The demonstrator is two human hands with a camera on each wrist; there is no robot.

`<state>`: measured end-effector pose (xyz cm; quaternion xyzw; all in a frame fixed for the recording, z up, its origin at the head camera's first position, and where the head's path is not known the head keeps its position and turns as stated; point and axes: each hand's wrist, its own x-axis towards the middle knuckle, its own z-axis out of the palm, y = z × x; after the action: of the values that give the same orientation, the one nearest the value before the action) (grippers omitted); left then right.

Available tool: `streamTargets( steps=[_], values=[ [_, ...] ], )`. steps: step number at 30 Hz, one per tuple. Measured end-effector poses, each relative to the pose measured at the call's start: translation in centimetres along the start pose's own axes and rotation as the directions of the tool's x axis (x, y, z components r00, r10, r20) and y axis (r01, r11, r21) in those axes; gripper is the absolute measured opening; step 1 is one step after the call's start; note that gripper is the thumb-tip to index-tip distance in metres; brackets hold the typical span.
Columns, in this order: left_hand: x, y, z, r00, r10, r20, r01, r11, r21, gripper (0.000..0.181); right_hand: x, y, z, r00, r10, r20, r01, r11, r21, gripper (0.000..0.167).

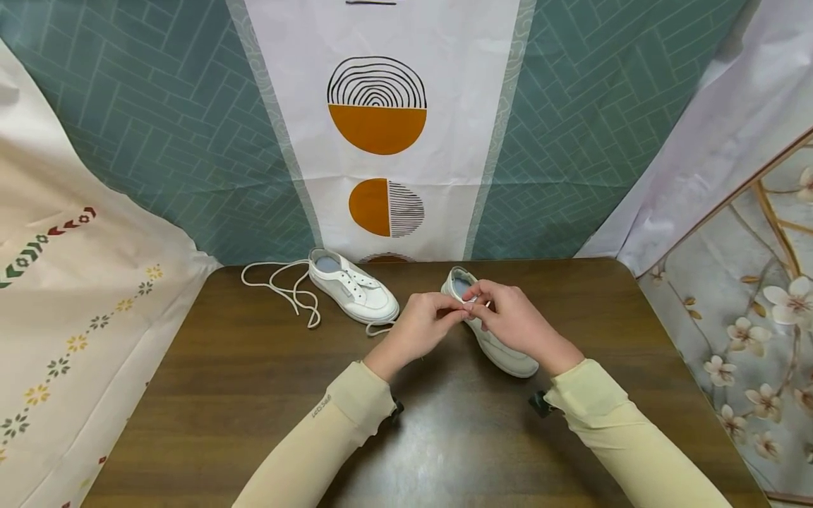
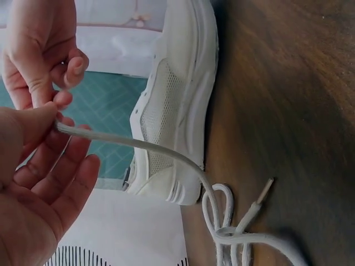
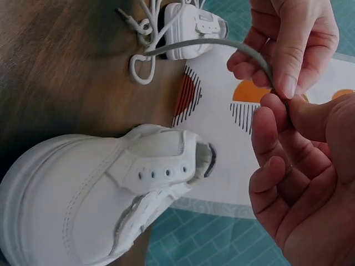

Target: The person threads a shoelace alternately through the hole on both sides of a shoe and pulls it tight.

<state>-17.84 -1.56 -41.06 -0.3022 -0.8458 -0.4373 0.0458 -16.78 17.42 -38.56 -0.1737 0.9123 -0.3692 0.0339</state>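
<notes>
My left hand (image 1: 420,326) pinches a white shoelace (image 2: 138,145) between thumb and fingers. The fingers of my right hand (image 1: 511,321) meet the left at the same spot and pinch the lace's end, which the fingertips mostly hide. Both hands are above a white shoe (image 1: 504,356), whose bare eyelets show in the right wrist view. From the fingers the lace curves down to a loose, looped heap on the table. A second white shoe (image 1: 356,293) stands to the left, apart from the hands.
Another stretch of white lace (image 1: 279,286) lies in loops left of the second shoe. The brown wooden table (image 1: 222,409) ends at the back against a patterned cloth (image 1: 394,162). More patterned cloths hang at both sides.
</notes>
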Motion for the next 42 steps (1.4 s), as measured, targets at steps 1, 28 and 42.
streamTargets(
  steps=[1, 28, 42],
  values=[
    [0.0, 0.0, -0.1, 1.0, -0.004, 0.009, 0.004, 1.0, 0.008, 0.011, 0.0, 0.1, 0.0, 1.0, 0.002, 0.005, -0.002, 1.0, 0.008, 0.007],
    [-0.4, -1.1, 5.1, 0.995, -0.025, 0.096, -0.001, 0.965, 0.261, 0.012, -2.6, 6.6, -0.2, 0.979, 0.178, 0.096, -0.156, 0.968, -0.197, 0.003],
    [-0.3, -0.5, 6.7, 0.998, -0.019, 0.067, -0.009, 0.915, 0.403, 0.011, -2.7, 7.4, 0.0, 0.983, 0.16, 0.089, -0.151, 0.983, -0.103, 0.01]
  ],
)
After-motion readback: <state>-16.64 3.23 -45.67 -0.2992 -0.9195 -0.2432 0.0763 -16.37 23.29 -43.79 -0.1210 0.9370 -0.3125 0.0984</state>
